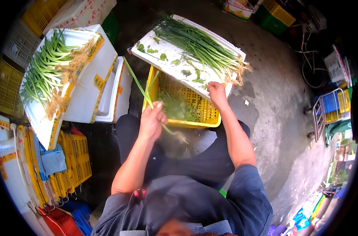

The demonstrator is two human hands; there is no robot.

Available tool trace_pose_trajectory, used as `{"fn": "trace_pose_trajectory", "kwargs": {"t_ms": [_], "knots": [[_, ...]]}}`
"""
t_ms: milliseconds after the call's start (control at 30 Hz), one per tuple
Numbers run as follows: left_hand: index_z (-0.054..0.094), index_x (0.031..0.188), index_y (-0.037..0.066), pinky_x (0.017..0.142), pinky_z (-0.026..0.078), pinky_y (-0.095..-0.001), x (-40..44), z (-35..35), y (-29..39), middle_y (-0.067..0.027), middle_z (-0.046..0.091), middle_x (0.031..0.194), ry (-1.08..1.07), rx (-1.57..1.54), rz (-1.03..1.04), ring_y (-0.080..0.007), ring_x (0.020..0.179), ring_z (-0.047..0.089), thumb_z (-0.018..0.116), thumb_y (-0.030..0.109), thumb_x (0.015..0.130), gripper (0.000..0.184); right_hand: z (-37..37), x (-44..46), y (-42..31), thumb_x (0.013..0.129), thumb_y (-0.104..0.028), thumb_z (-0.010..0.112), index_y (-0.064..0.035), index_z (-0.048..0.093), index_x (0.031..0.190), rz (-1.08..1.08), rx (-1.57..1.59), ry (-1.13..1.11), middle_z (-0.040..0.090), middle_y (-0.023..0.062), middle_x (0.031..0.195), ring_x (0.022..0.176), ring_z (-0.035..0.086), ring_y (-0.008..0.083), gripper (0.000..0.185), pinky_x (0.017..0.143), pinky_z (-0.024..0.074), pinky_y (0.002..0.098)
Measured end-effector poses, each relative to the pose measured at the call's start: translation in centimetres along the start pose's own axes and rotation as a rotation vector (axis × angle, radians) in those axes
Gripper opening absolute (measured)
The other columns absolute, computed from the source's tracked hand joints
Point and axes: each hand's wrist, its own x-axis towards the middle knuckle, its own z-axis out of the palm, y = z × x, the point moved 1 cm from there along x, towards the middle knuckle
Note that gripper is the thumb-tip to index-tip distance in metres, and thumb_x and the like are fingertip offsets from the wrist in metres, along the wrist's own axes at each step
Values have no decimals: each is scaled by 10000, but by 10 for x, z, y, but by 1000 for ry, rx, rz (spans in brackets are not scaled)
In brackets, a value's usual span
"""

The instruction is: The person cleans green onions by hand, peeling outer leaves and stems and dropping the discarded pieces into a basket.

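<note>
My left hand point(152, 121) is closed around a scallion point(137, 82), its green leaves pointing up and left and its root end hanging low over my lap. My right hand point(217, 94) has its fingers curled together at the near edge of a white foam lid point(169, 53); whatever is in them is hidden. On that lid lies a pile of scallions point(198, 43), roots toward the right, with loose leaf scraps point(175, 62) beside it. Beneath the lid, between my knees, a yellow basket point(206, 114) holds green trimmings point(179, 104).
To the left, more scallions point(49, 70) with brown roots lie on another foam lid point(43, 128) over white foam boxes point(84, 94). Yellow crates point(78, 151) stand along the left side. A hand cart point(328, 112) and a bicycle point(313, 70) are at the right.
</note>
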Motion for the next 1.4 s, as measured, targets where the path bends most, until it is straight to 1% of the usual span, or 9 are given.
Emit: {"fn": "trace_pose_trajectory", "kwargs": {"t_ms": [167, 300, 333, 567, 833, 967, 1100, 1233, 1400], "knots": [[570, 1063, 61, 585, 454, -315, 18, 9, -4, 23, 438, 662, -25, 24, -53, -142, 606, 486, 627, 207, 978, 178, 12, -95, -46, 959, -114, 542, 47, 613, 1163, 11, 309, -61, 615, 17, 822, 703, 527, 80, 269, 662, 444, 237], [573, 1188, 28, 696, 549, -334, 33, 25, 1, -49, 620, 854, -81, 116, -29, -181, 750, 623, 581, 198, 999, 254, 29, -124, -48, 977, -99, 515, 38, 610, 1160, -15, 333, -143, 611, 17, 842, 714, 529, 78, 248, 668, 447, 236], [550, 1268, 8, 776, 571, -345, 40, 24, 1, -108, 663, 1023, -100, 162, -16, -207, 873, 663, 559, 186, 1007, 316, 33, -127, -48, 978, -101, 515, 34, 609, 1162, -37, 316, -162, 605, 14, 848, 729, 529, 79, 247, 676, 449, 237], [525, 1305, -6, 830, 561, -383, 68, 33, -4, -154, 649, 1139, -93, 131, 9, -255, 967, 661, 572, 198, 1003, 368, 54, -131, -42, 996, -113, 530, 22, 590, 1177, -126, 252, -292, 610, 21, 885, 741, 554, 86, 233, 706, 476, 234], [572, 1181, 5, 635, 524, -294, 63, 35, -3, -77, 625, 928, -62, 238, -2, -162, 690, 621, 620, 186, 977, 277, 60, -139, -45, 951, -133, 602, 3, 655, 1082, -246, 176, -391, 640, 55, 818, 741, 566, 109, 196, 674, 468, 269], [593, 1095, 22, 523, 444, -261, 42, 34, 3, -41, 605, 847, -25, 402, -69, -114, 579, 547, 634, 170, 966, 200, 43, -115, -54, 923, -148, 650, 20, 674, 1045, -150, 260, -182, 646, 78, 838, 721, 570, 128, 209, 672, 475, 291], [596, 1003, 51, 481, 398, -254, 28, 30, -3, -14, 589, 796, -38, 458, -95, -93, 550, 508, 654, 164, 952, 136, 16, -116, -119, 905, -47, 635, 38, 660, 1014, -621, 40, 37, 634, 132, 877, 765, 614, 217, 141, 708, 486, 316], [591, 967, 54, 456, 378, -240, 21, 27, -8, -2, 576, 750, -45, 499, -79, -91, 522, 493, 674, 159, 937, 138, 3, -112, -143, 892, -9, 631, 30, 647, 993, -682, -19, 116, 637, 149, 901, 786, 637, 267, 110, 716, 501, 341], [618, 1008, 31, 467, 357, -230, 13, 26, -7, 29, 544, 679, -43, 569, -106, -57, 527, 462, 698, 156, 910, 178, 12, -99, -127, 954, -119, 633, 29, 637, 987, -236, 400, -41, 631, 37, 802, 741, 583, 96, 152, 672, 471, 257]]}}
